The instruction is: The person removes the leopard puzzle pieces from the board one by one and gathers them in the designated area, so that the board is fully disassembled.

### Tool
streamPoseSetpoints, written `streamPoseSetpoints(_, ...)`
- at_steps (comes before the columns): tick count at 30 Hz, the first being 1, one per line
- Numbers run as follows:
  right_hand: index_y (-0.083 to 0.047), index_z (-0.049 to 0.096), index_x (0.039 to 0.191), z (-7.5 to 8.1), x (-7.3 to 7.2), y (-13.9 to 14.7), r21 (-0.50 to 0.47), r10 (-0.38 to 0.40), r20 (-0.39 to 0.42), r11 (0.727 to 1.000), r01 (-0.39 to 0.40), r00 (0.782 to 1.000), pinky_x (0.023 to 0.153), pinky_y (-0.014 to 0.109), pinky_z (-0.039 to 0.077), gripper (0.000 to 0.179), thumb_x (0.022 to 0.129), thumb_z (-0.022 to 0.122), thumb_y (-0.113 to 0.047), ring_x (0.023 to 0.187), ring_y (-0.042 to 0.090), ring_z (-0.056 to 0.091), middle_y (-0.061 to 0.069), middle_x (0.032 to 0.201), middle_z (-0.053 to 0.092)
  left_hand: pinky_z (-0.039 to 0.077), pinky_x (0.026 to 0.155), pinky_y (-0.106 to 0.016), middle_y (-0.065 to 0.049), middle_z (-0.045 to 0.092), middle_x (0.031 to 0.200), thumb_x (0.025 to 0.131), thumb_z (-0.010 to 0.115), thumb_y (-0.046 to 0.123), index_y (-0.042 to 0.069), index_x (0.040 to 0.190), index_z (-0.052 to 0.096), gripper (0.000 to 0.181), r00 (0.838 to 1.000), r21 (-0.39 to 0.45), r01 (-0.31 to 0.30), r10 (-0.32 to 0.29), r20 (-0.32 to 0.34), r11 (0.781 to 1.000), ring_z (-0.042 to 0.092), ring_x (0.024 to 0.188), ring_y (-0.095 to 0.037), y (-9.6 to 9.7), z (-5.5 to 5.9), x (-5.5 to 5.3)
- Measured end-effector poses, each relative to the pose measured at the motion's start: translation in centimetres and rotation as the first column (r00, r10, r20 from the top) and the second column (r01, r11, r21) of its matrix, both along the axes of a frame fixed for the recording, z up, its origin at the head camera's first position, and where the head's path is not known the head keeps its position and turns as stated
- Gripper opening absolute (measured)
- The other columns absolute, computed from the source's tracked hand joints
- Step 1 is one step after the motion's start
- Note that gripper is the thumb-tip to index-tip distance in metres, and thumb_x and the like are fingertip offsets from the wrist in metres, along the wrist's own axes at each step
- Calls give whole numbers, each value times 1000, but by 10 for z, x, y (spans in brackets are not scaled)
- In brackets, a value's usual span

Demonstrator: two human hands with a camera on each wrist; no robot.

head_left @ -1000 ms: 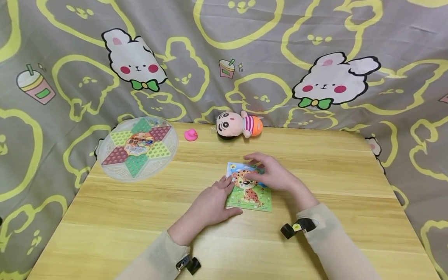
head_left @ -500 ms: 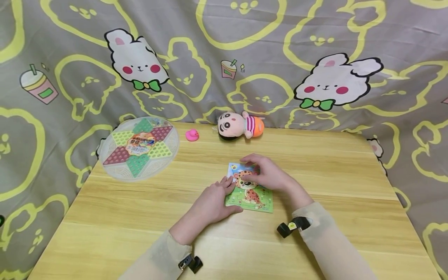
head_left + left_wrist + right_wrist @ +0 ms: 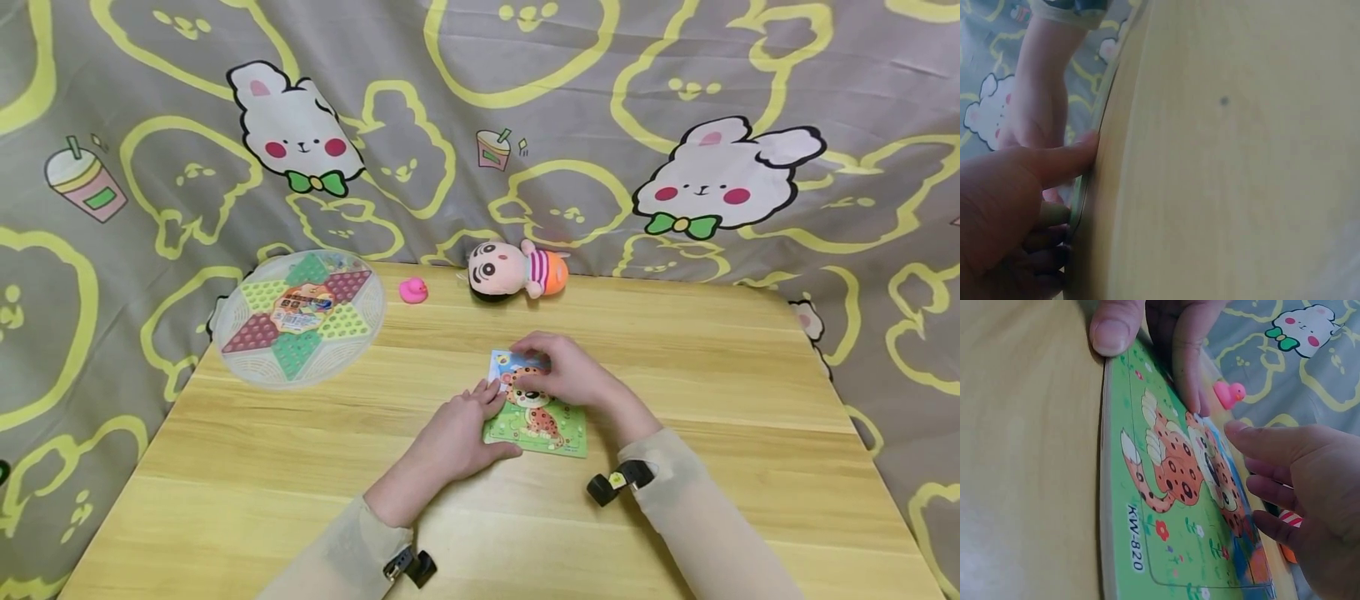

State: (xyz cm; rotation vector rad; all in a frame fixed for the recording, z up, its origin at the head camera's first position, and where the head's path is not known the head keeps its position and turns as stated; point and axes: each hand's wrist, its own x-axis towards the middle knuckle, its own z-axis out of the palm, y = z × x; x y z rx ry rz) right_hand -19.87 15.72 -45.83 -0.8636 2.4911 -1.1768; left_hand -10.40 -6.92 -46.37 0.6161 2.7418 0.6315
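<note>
A square jigsaw puzzle (image 3: pixel 540 433) with a spotted leopard on green grass and blue sky lies flat on the table. My left hand (image 3: pixel 457 435) rests at its left side. The left thumb touches the near edge, and the fingers reach straight onto the picture. Over the upper right part arches my right hand (image 3: pixel 573 373), fingers bent toward the far edge and thumb close over the leopard's head. In the right wrist view, a gap shows between the right thumb (image 3: pixel 1266 440) and fingers, with nothing held. The hand hides the puzzle's far right corner.
A round Chinese checkers board (image 3: pixel 300 321) lies at the table's back left. A pink toy duck (image 3: pixel 413 290) and a plush doll (image 3: pixel 517 271) sit along the back edge, before a patterned grey curtain (image 3: pixel 555 100). Bare table (image 3: pixel 712 367) extends right of the puzzle.
My right hand has slid a little to the left over the puzzle, covering more of the leopard's head. The left hand keeps its place.
</note>
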Motion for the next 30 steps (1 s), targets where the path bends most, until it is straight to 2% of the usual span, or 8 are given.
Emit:
streamPoseSetpoints(3, -2, 69, 135, -3, -5, -3, 34, 26, -38, 999, -24, 999, 109, 48, 48, 50, 92, 86, -19, 121, 25, 62, 8, 130, 68, 36, 120, -56, -9, 35, 167, 89, 78, 63, 9, 157, 51, 90, 1000, 4, -4, 4, 3, 1000, 39, 150, -38, 0, -1, 0)
streamPoseSetpoints(7, -3, 71, 133, -4, -11, -7, 103, 84, -88, 992, -75, 993, 103, 46, 51, 46, 94, 84, -23, 114, 23, 62, 6, 124, 67, 37, 119, -56, -9, 34, 168, 90, 77, 63, 9, 157, 50, 91, 1000, 4, 1, -1, 1, 1000, 39, 150, -40, 0, -1, 0)
streamPoseSetpoints(13, -9, 75, 130, -1, -16, -10, 169, 144, -105, 978, -125, 984, 92, 42, 48, 39, 96, 81, -26, 104, 19, 56, 3, 116, 61, 37, 120, -56, -8, 33, 168, 90, 77, 63, 9, 158, 49, 90, 1000, -6, 2, -2, 9, 1000, 38, 150, -40, 2, 1, 0)
streamPoseSetpoints(23, -11, 76, 131, 3, -19, -11, 243, 191, -133, 958, -155, 972, 93, 45, 40, 39, 97, 80, -29, 99, 18, 53, 0, 114, 59, 36, 120, -55, -9, 33, 168, 90, 77, 62, 9, 158, 49, 90, 1000, -18, -1, 1, 13, 1000, 36, 152, -37, 4, 3, -1)
streamPoseSetpoints(30, -12, 72, 129, -2, -23, -14, 248, 198, -112, 954, -166, 974, 102, 48, 40, 37, 96, 82, -26, 111, 19, 55, 0, 120, 60, 36, 120, -56, -9, 34, 168, 90, 79, 61, 8, 156, 51, 89, 1000, -10, -4, 4, 14, 1000, 34, 153, -34, 3, 0, -1)
